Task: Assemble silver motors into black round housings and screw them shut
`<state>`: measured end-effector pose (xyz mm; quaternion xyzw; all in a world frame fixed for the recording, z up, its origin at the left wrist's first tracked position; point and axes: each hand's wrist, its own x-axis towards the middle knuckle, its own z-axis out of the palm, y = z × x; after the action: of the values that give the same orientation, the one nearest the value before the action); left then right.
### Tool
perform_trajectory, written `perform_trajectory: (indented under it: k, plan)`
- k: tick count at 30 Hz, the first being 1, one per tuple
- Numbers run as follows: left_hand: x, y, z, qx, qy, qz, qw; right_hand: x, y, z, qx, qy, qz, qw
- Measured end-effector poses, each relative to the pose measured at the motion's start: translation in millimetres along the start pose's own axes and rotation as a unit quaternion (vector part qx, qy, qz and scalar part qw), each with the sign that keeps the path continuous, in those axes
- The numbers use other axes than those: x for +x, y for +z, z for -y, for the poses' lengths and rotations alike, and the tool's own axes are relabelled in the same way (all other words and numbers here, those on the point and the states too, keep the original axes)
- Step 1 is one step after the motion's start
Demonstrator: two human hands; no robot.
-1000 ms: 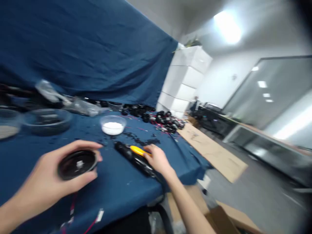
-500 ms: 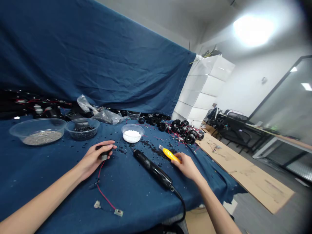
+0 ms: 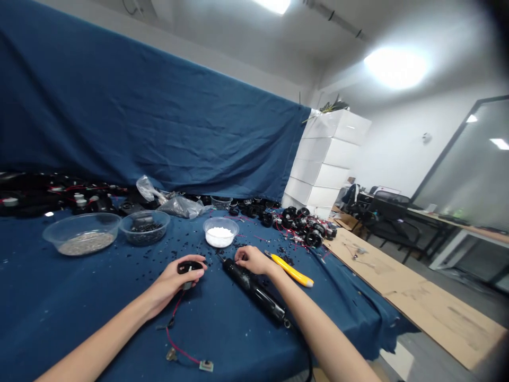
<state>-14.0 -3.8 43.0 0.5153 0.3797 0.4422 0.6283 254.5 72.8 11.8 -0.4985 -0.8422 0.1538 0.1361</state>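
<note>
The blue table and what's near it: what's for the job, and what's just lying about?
Probably the job:
black round part in the left hand
black tool and yellow cutter near the right hand

Probably lying about:
plastic bag at the back
cardboard beside the blue table

blue-cloth tbl (image 3: 238,339) | blk corded tool (image 3: 254,293) | yel cutter (image 3: 293,271) | clr tubs (image 3: 55,243) | blk bits (image 3: 287,251)
</note>
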Motion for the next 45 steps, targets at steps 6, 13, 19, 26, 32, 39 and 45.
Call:
perform_trajectory:
  k: [6,13,19,26,32,39,45]
  plan:
    - [2.8,-2.1,1.3,0.005,0.011,0.014,1.000,1.3,1.5,6.8,-0.008,0.040,0.033,0.999]
    - [13.1,-8.5,9.1,0.026,-0.003,0.008,1.000,4.3,-3.5,15.3,-0.027,0.065,0.068,0.995]
    - [11.1,-8.9,9.3,0.021,0.001,0.009,1.000,9.3,-6.9,24.5,-0.042,0.086,0.034,0.995]
    - [11.4,-8.3,7.7,0.020,0.003,0.001,1.000,43.7,1.4,59.0,-0.038,0.092,-0.049,0.994]
    - [11.1,-9.6,8.6,0.021,0.006,-0.004,1.000,62.9,24.6,69.8,-0.013,0.099,-0.067,0.993]
    - [14.2,-8.6,13.0,0.046,0.009,0.010,0.999,64.7,34.0,65.4,0.032,0.098,-0.031,0.994]
    - [15.0,-7.1,14.0,0.050,0.008,-0.006,0.999,63.5,33.1,65.9,0.052,0.132,-0.029,0.989]
